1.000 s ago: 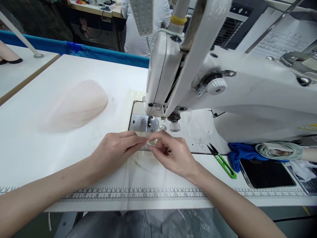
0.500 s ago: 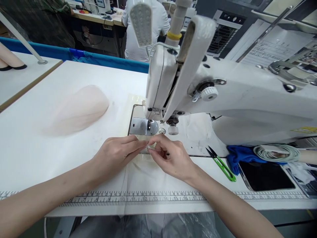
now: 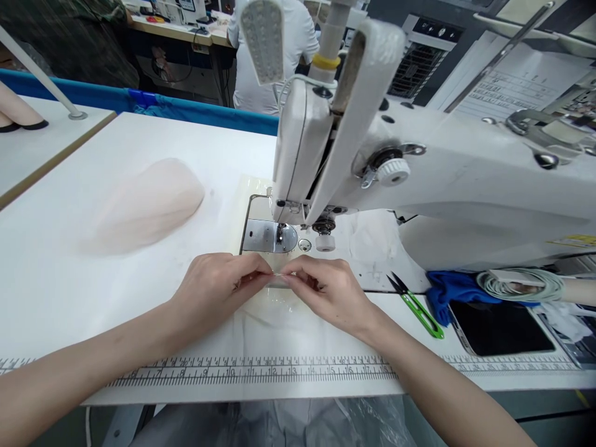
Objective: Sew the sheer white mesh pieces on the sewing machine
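Observation:
Just in front of the sewing machine's needle plate, my left hand and my right hand meet almost fingertip to fingertip. Each pinches thumb against forefinger. Between them runs a thin, pale, see-through strip, too small and faint to name. To the left on the white table lies a sheer, pale pink piece of fabric, apart from both hands. Green thread snips rest to the right of my right hand, blades pointing toward the machine.
A printed ruler tape runs along the table's front edge. At the right are a phone, a blue cloth and a coiled pale cord. Beyond a blue fabric edge, a person in white sits facing away.
My left fingers have curled from nearly straight into a pinch. The fingertips of both hands now line up with the pale strip between them. The fabric and snips have stayed put.

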`<state>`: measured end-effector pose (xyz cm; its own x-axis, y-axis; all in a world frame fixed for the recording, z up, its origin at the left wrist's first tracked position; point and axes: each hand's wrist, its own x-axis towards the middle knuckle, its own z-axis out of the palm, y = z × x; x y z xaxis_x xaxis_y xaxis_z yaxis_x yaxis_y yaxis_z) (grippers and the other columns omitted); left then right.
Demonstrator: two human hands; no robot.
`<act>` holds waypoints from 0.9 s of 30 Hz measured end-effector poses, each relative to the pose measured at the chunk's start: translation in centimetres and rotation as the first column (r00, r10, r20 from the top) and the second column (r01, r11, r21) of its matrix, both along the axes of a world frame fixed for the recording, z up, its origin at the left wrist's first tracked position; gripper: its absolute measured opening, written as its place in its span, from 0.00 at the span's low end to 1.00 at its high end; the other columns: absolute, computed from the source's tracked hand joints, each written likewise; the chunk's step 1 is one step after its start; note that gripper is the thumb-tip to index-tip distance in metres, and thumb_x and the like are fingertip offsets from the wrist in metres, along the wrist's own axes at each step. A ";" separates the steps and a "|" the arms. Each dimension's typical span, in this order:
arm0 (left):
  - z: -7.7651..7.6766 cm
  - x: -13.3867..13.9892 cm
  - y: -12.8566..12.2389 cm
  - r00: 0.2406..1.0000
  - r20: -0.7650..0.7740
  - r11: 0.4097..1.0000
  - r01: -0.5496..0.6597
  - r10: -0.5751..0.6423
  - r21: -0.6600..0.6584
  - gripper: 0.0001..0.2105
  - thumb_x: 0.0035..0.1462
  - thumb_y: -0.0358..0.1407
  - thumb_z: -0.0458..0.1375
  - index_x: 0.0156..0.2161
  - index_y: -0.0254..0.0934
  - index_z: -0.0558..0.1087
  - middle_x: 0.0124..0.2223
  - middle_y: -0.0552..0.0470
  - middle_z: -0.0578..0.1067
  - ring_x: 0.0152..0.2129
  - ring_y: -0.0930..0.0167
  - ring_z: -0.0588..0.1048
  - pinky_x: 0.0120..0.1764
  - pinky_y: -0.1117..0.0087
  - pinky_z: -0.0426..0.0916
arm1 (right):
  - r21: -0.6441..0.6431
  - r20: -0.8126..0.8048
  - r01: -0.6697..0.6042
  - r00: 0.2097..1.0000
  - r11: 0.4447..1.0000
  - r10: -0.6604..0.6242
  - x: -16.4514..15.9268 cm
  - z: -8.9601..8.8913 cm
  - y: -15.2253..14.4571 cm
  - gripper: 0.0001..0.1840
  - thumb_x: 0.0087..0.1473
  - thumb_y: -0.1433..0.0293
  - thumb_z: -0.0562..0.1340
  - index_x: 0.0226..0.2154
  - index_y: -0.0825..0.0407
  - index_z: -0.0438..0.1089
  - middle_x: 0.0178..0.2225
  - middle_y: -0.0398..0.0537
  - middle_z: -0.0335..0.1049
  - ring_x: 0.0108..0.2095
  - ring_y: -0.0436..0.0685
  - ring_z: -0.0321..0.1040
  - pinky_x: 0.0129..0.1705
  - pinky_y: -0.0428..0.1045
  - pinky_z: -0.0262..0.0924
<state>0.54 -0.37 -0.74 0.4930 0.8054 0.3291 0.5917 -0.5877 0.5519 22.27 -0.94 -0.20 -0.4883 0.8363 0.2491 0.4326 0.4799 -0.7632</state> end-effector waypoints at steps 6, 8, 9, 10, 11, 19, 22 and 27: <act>-0.2 0.8 -0.1 0.997 -0.070 0.918 -0.017 -0.012 -0.396 0.07 0.58 0.37 0.57 0.31 0.41 0.75 0.22 0.60 0.75 0.17 0.75 0.71 0.21 0.76 0.61 | -0.252 0.207 0.025 0.978 0.967 0.029 0.1 1.4 0.3 0.08 0.61 0.69 0.59 0.31 0.51 0.72 0.19 0.36 0.64 0.19 0.45 0.58 0.25 0.43 0.52; -0.7 1.2 0.0 0.986 -0.165 0.980 -0.047 0.015 -0.192 0.08 0.58 0.33 0.56 0.29 0.40 0.75 0.21 0.59 0.74 0.17 0.74 0.70 0.22 0.74 0.59 | -0.144 0.330 0.072 0.944 0.987 -0.020 -0.3 1.2 0.4 0.08 0.60 0.72 0.58 0.31 0.51 0.72 0.22 0.37 0.68 0.21 0.46 0.60 0.26 0.44 0.50; -1.0 1.3 0.0 0.981 -0.192 0.996 -0.046 0.031 -0.075 0.08 0.58 0.32 0.56 0.28 0.39 0.74 0.21 0.58 0.73 0.18 0.74 0.70 0.23 0.73 0.59 | -0.069 0.381 0.092 0.923 0.993 -0.059 -0.6 0.9 0.5 0.09 0.60 0.73 0.58 0.31 0.51 0.72 0.24 0.38 0.70 0.22 0.46 0.62 0.26 0.44 0.50; -1.2 1.4 0.1 0.978 -0.202 0.999 -0.039 0.044 0.027 0.08 0.59 0.32 0.56 0.29 0.39 0.74 0.23 0.57 0.74 0.19 0.73 0.70 0.24 0.72 0.59 | 0.000 0.416 0.108 0.904 0.994 -0.098 -0.8 0.7 0.5 0.09 0.59 0.74 0.57 0.30 0.50 0.72 0.26 0.39 0.72 0.24 0.47 0.63 0.27 0.44 0.49; -1.3 1.4 0.2 0.978 -0.204 0.994 -0.028 0.049 0.105 0.06 0.59 0.32 0.57 0.32 0.38 0.74 0.25 0.57 0.74 0.21 0.72 0.71 0.26 0.71 0.60 | 0.051 0.439 0.120 0.889 0.991 -0.130 -1.0 0.4 0.6 0.10 0.59 0.74 0.57 0.30 0.50 0.72 0.27 0.39 0.73 0.25 0.47 0.65 0.27 0.45 0.49; -1.5 0.5 0.1 0.947 -0.321 0.809 0.164 0.031 0.565 0.05 0.60 0.27 0.58 0.38 0.37 0.76 0.38 0.55 0.80 0.33 0.68 0.74 0.36 0.63 0.61 | 0.267 0.516 0.137 0.815 0.954 -0.262 -1.3 -1.2 1.1 0.11 0.61 0.70 0.56 0.37 0.47 0.75 0.32 0.41 0.77 0.29 0.49 0.71 0.23 0.45 0.46; -1.6 0.5 -0.5 0.920 -0.391 0.790 0.214 0.035 0.574 0.07 0.63 0.29 0.56 0.43 0.35 0.76 0.46 0.55 0.80 0.38 0.68 0.74 0.38 0.62 0.61 | 0.421 0.538 0.091 0.776 0.902 -0.329 -1.1 -1.5 1.1 0.12 0.62 0.70 0.56 0.35 0.49 0.76 0.31 0.41 0.77 0.25 0.48 0.69 0.20 0.46 0.42; -1.9 0.5 -0.3 0.917 -0.398 0.832 0.203 0.024 0.517 0.11 0.67 0.31 0.51 0.50 0.35 0.73 0.51 0.52 0.78 0.46 0.67 0.74 0.40 0.61 0.60 | 0.708 0.424 -0.005 0.803 0.707 -0.419 -0.7 -1.2 0.7 0.10 0.58 0.77 0.59 0.36 0.52 0.76 0.38 0.40 0.79 0.26 0.46 0.69 0.23 0.46 0.51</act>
<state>1.07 -0.68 -2.65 0.7282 0.4990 0.4697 0.6130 -0.7808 -0.1208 21.53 -0.27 -1.44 -0.5445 0.6537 0.5255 0.8001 0.5928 0.0916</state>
